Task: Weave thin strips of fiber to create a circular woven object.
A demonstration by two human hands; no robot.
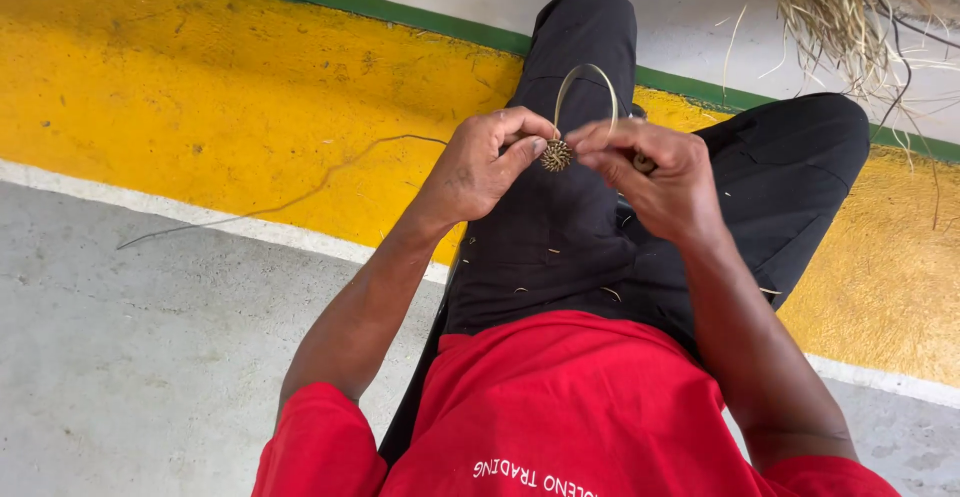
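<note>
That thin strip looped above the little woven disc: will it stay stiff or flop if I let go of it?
The strip arcs smoothly without kinking, so it is probably springy and would partly straighten. It looks very thin, so likely light and easily creased. The woven disc, pinched between left hand and right hand, seems small and light.

This looks like an informal craft spot on the ground, perhaps an open yard or shed. The floor (150, 357) is bare grey concrete with a broad yellow painted band (250, 87) edged in green and white. A heap of dry straw (840, 7) lies nearby.
</note>
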